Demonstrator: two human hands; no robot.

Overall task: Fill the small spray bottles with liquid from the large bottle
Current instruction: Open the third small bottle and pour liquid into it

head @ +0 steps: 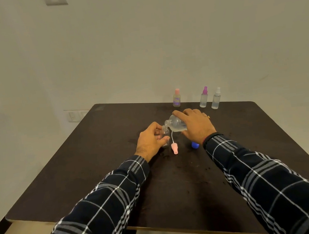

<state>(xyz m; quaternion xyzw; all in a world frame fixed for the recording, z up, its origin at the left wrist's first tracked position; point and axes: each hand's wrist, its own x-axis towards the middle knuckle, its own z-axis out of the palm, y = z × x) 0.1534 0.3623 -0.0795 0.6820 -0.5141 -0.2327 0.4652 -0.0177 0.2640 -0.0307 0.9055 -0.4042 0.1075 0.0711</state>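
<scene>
My left hand (pixel 151 140) grips a small clear spray bottle (pixel 165 133) that stands upright and uncapped on the dark table (pixel 89 161). My right hand (pixel 194 125) holds the large clear bottle (pixel 175 123) tipped to the left, its open mouth just above the small bottle's neck. A pink spray head (pixel 174 147) with its white tube lies on the table between my hands. The blue cap (pixel 195 144) sits below my right wrist, partly hidden.
Three capped small spray bottles stand at the table's far edge: a pink-topped one (pixel 176 98), a purple-topped one (pixel 204 97) and a white-topped one (pixel 216 99). A plain wall rises behind the table. Both plaid sleeves stretch over the near half.
</scene>
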